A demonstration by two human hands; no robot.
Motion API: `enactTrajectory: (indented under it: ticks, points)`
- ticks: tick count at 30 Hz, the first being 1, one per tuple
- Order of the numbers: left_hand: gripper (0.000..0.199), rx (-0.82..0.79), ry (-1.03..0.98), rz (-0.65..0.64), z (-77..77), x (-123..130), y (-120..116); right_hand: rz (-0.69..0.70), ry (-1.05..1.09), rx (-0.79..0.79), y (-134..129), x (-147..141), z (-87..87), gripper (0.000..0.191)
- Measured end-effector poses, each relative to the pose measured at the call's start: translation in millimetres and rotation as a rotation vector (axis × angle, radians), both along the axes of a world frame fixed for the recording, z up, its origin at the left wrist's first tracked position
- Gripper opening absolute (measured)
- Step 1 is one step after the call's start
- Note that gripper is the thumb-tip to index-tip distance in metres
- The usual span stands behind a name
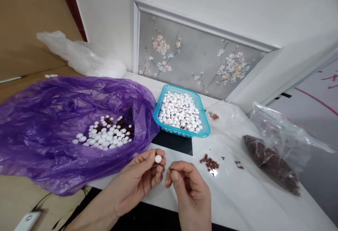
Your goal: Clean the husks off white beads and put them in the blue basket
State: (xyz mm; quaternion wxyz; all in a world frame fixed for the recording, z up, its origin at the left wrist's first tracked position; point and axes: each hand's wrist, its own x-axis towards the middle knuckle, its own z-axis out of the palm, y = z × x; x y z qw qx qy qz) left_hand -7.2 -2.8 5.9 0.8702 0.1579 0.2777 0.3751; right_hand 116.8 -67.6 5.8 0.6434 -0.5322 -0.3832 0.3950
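Note:
Between the thumb and fingers of my left hand [141,176] is a small white ball [158,158], with a thin dark line just below it. My right hand [190,187] is pinched closed close by, apart from the ball; anything at its fingertips is too small to make out. Beyond the hands stands a blue plastic basket [179,131] full of white balls [179,111] with brown bits among them. To the left, a purple plastic bag [66,100] lies spread open, holding more white balls and dark brown pieces. Small brown pieces [210,163] lie scattered right of the hands.
A clear bag [271,164] of brown material lies on the white table [237,195] at right. Clear plastic [229,118] with a few bits sits behind. A translucent bag [87,60] is at back left. A framed floral panel [190,51] stands behind the basket.

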Motion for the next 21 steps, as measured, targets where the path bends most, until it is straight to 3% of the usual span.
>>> enactTrajectory:
  ticks: [11,16,21]
  points:
    - [0.021,0.077,-0.022,-0.042,-8.3,-1.3,-1.9,0.095,-0.053,0.105,2.4,4.3,-2.0,0.012]
    - [0.007,0.215,-0.035,-0.078,-7.0,0.3,-0.8,0.066,-0.111,0.114,2.3,3.6,-1.3,0.011]
    - [0.013,0.184,0.047,-0.034,-7.3,0.7,-3.4,0.049,-0.157,0.147,1.5,0.9,-2.3,0.010]
